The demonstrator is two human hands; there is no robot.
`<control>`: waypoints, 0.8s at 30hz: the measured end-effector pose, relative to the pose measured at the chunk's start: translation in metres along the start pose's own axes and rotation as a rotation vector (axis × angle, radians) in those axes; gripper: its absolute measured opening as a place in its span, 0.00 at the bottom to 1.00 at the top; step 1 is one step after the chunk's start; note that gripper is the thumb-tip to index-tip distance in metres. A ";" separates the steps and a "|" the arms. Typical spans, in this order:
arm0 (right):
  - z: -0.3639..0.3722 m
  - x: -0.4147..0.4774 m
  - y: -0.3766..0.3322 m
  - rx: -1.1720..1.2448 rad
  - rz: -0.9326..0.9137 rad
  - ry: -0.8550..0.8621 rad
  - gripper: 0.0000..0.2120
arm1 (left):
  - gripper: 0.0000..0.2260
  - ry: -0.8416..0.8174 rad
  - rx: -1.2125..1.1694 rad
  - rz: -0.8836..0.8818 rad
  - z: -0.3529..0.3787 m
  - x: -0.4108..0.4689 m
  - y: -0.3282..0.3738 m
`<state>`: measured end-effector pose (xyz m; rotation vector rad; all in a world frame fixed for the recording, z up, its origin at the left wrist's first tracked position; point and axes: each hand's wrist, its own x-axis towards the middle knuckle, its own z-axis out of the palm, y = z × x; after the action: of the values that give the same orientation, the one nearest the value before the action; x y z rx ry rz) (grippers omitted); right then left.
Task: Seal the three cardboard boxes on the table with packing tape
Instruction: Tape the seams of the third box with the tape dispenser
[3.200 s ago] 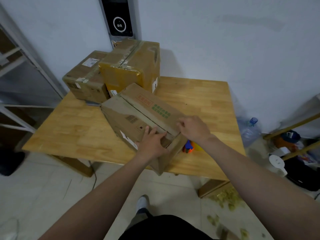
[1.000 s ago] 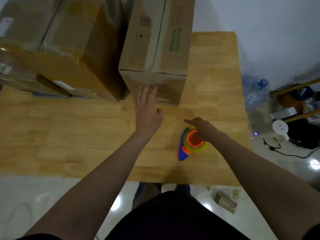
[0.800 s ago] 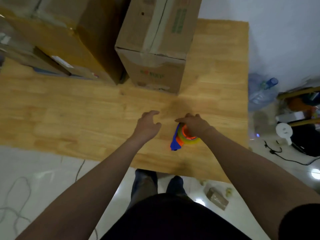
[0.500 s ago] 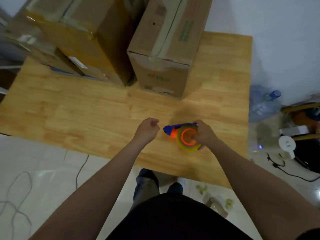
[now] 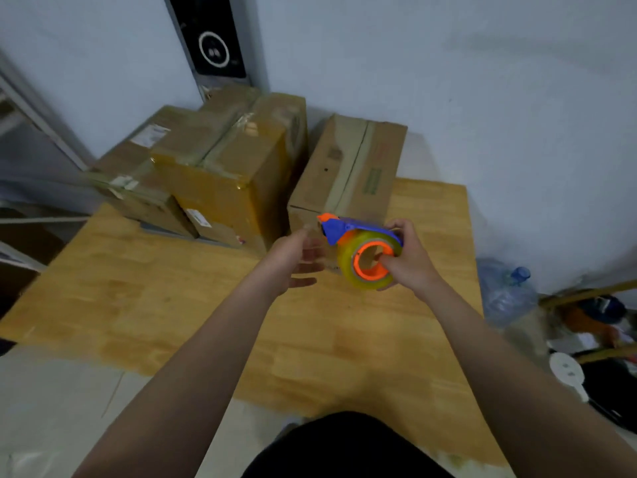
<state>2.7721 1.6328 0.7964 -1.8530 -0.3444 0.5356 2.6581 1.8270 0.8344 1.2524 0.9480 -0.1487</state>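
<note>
Three cardboard boxes stand at the back of the wooden table (image 5: 144, 305): a low one at the left (image 5: 138, 181), a taller tape-wrapped one in the middle (image 5: 234, 167), and a plain one at the right (image 5: 351, 167) with a pale strip along its top seam. My right hand (image 5: 408, 260) grips a tape dispenser (image 5: 365, 253), a yellowish roll on an orange core with a blue cutter, lifted in front of the right box. My left hand (image 5: 293, 258) hovers just left of the cutter, fingers relaxed, holding nothing.
A white wall rises behind the table, with a dark panel (image 5: 213, 39) above the boxes. A metal rack (image 5: 20, 139) stands to the left. On the floor at the right lie a plastic water bottle (image 5: 506, 291) and assorted clutter.
My right hand has raised the tape dispenser off the table to the front of the right box. My left hand left that box and rose beside the cutter.
</note>
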 end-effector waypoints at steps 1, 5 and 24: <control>0.002 0.004 -0.010 -0.020 -0.054 0.022 0.27 | 0.21 -0.021 0.002 0.014 -0.003 -0.004 0.012; 0.012 0.017 -0.034 -0.058 -0.194 0.101 0.27 | 0.21 -0.100 -0.028 0.073 -0.016 -0.016 0.050; 0.034 0.012 -0.066 -0.004 -0.328 0.287 0.24 | 0.12 -0.189 0.045 0.191 -0.060 -0.001 0.091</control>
<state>2.7666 1.6883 0.8470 -1.8000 -0.4438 0.0438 2.6786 1.9103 0.9019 1.3385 0.6618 -0.1357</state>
